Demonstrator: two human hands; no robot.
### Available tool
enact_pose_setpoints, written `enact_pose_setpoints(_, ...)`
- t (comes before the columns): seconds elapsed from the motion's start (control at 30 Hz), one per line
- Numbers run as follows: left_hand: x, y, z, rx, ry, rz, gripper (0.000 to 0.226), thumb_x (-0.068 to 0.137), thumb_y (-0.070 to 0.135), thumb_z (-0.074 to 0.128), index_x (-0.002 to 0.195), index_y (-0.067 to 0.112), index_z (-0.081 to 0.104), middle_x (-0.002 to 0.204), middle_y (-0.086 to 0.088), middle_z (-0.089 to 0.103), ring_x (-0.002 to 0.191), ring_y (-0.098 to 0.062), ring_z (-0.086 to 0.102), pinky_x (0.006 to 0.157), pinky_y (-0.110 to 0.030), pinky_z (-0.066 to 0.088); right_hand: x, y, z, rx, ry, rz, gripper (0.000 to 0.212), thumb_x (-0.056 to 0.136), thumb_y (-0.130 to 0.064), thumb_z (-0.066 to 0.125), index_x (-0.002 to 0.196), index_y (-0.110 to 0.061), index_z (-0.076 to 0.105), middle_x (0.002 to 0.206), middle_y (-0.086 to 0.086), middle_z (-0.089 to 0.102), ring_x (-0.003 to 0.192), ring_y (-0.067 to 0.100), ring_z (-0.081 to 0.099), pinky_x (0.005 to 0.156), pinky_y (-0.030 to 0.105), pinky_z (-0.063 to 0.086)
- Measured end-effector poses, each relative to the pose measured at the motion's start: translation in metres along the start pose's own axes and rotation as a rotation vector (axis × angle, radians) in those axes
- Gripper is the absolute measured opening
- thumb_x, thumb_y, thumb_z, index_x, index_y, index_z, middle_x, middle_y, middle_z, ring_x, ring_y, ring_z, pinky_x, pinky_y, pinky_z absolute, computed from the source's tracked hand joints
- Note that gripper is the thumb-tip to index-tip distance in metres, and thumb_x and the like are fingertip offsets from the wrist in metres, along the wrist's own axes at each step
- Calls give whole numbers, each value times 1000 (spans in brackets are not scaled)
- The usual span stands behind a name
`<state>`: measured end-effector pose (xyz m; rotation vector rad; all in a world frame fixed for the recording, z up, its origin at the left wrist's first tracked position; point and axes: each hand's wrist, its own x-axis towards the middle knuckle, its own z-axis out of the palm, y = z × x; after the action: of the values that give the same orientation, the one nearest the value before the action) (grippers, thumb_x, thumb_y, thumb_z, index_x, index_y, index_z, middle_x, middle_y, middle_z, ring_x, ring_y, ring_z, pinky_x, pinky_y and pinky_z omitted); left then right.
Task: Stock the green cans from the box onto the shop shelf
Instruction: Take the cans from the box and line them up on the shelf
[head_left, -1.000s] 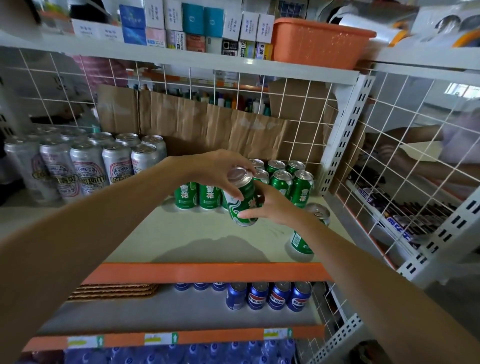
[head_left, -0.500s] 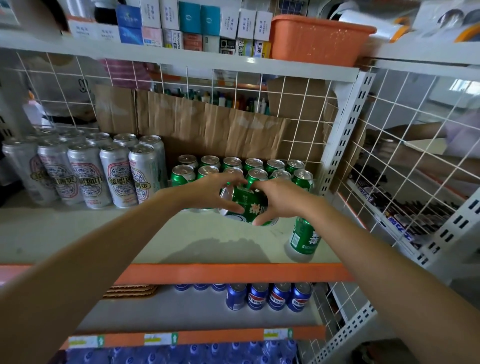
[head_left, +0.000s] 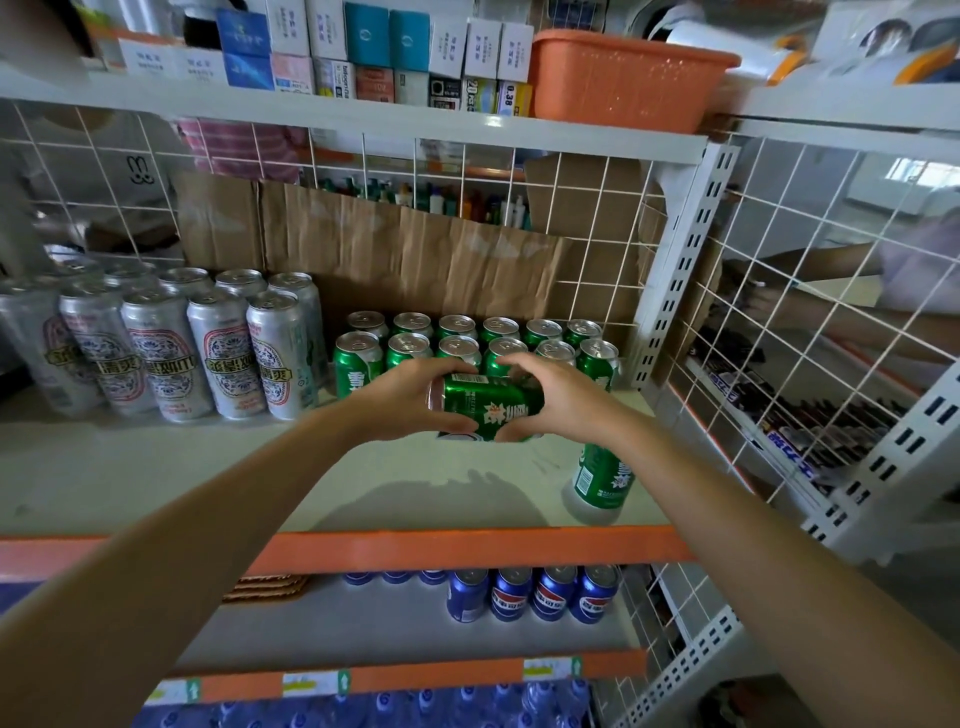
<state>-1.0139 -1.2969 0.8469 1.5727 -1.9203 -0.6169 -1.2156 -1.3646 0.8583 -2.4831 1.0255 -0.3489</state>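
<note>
While two green rows (head_left: 460, 344) stand stocked at shelf (head_left: 234, 467) back, I grip can (head_left: 488, 404) sideways above shelf, left hand (head_left: 410, 400) and right hand (head_left: 558, 397) curled round its ends. Lone can (head_left: 602, 475) stands near front. Box unseen; remainder unknown.

Fourteen green cans (head_left: 358, 364) are on or over the middle shelf (head_left: 156, 467): twelve in two rows of six far right, one held sideways, and one alone near right. Ten tall silver cans (head_left: 223, 353) stand left. Seven blue cans (head_left: 511, 595) stand on the lower shelf (head_left: 337, 623), three of them half hidden. There is one orange basket (head_left: 618, 78).
</note>
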Motion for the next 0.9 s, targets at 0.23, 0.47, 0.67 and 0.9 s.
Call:
enact_pose_setpoints(0.23,-12,0,12,-206,113,20,60,72,11,78,125,19,51,98,15,60,84,9,62,77,-12,53,-11,15,8,666,47,111,85,49,-52,80,126,-33,49,134,3,49,117,20,52,91,38,52)
enact_pose_setpoints(0.47,-14,-1,23,-315,204,17,62,72,7,78,127,15,50,97,13,60,84,1,61,72,-11,52,-13,16,19,942,151,107,48,60,-25,77,103,-24,56,109,7,66,101,24,65,93,43,51)
enact_pose_setpoints(0.67,-11,-3,26,-366,184,-6,59,70,3,78,116,20,45,101,17,53,89,3,56,74,-6,48,-8,9,8,752,168,35,46,65,-26,76,106,-30,54,105,-5,66,102,17,63,96,42,49)
enact_pose_setpoints(0.9,-9,-12,26,-337,137,-78,66,63,13,84,115,22,44,111,6,54,110,-17,55,94,-35,49,3,-5,-18,415,74,-21,73,58,-41,79,123,-25,51,118,-6,58,110,14,56,98,42,46)
